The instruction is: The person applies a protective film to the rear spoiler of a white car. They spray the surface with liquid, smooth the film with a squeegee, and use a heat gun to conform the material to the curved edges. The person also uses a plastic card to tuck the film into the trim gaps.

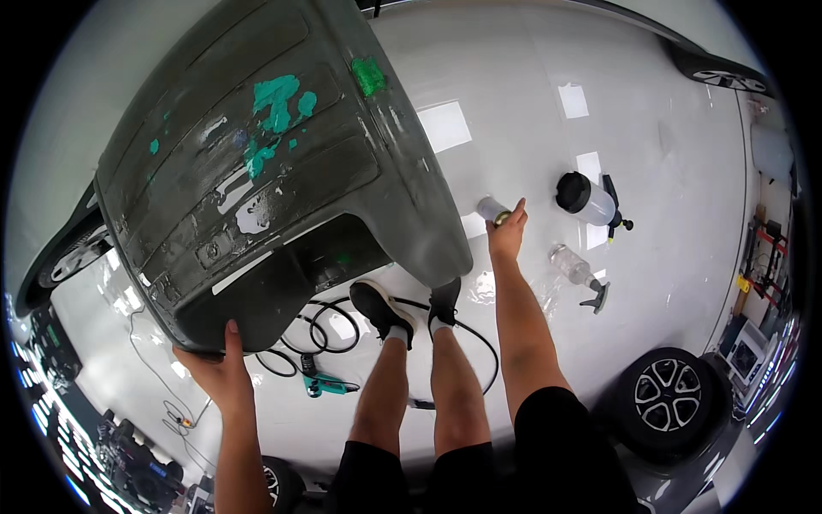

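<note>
A large dark grey moulded liner [325, 154], ridged and wet-looking, fills the upper left of the view. Teal patches [276, 107] and a bright green patch [368, 77] mark its surface. My left hand [218, 373] grips the liner's near left edge, thumb on top and the other fingers hidden beneath. To the right of the liner, my right hand [510, 230] is closed around one end of a small pale can [492, 210], low over the floor. How far the can is from the floor, I cannot tell.
A pump sprayer [589, 199] and a clear spray bottle [572, 264] lie on the glossy floor at right. A black hose [342, 321] loops around my shoes, beside a teal-and-black tool [325, 383]. A car wheel [668, 394] is at lower right; a cable [158, 373] runs at left.
</note>
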`<action>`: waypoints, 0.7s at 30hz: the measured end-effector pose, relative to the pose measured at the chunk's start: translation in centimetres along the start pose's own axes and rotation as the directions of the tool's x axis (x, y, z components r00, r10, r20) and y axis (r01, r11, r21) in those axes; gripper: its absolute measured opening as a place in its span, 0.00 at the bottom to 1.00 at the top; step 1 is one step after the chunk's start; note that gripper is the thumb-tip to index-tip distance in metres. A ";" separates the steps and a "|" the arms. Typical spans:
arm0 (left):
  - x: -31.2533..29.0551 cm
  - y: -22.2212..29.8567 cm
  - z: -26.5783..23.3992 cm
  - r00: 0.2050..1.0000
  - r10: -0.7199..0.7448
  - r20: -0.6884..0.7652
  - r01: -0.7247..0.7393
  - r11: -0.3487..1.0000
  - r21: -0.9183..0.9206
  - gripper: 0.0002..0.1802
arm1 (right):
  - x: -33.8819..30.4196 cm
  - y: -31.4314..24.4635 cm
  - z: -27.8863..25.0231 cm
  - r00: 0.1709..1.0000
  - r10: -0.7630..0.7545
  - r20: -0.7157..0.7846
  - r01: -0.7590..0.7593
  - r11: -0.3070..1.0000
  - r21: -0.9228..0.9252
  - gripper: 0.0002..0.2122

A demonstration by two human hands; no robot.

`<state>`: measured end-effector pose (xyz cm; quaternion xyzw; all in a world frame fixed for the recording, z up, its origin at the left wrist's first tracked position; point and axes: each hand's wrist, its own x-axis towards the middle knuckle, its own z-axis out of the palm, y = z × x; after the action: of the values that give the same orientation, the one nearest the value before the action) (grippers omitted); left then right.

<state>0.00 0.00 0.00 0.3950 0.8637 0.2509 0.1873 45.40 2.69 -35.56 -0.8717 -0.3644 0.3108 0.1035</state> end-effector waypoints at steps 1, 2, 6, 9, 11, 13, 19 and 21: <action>0.0 -0.1 -0.2 1.000 -0.022 0.021 0.023 0.997 -0.071 0.36 | 0.2 0.6 -0.5 0.999 -0.026 -0.031 0.025 1.000 -0.017 0.57; 0.0 -0.2 -0.3 0.998 -0.042 0.045 0.048 0.988 -0.145 0.36 | 0.4 1.1 -1.0 0.996 -0.053 -0.066 0.050 0.998 -0.037 0.57; 1.1 -1.4 -2.5 0.999 0.013 -0.045 -0.013 1.000 0.006 0.35 | -1.4 -4.8 -4.6 0.996 -0.084 -0.024 0.075 0.963 -0.259 0.59; 0.9 0.2 -4.9 0.987 -0.158 0.029 0.149 0.969 0.197 0.40 | -4.0 -5.7 -10.9 0.947 -0.314 0.063 0.319 0.938 -0.133 0.54; 0.3 -1.6 -7.1 0.978 -0.204 0.049 0.186 0.950 0.250 0.45 | -8.3 -8.1 -16.3 0.895 -0.396 0.204 0.401 0.916 0.015 0.48; -1.1 -3.7 -9.7 0.955 -0.235 0.183 0.179 0.944 0.275 0.50 | -12.3 -8.1 -22.6 0.821 -0.456 0.343 0.486 0.874 -0.004 0.42; -5.7 2.7 -18.2 0.919 -0.322 0.227 0.223 0.900 0.374 0.49 | -24.1 -17.1 -44.0 0.800 -0.459 0.387 0.453 0.884 0.113 0.30; -6.8 3.2 -22.6 0.961 -0.246 0.123 0.194 0.923 0.332 0.44 | -25.9 -20.5 -47.1 0.767 -0.522 0.373 0.520 0.846 0.117 0.27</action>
<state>-5.70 -9.90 20.85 0.3394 0.9135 0.0532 0.2180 48.74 1.38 21.84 -0.6560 -0.6037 0.4385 0.1137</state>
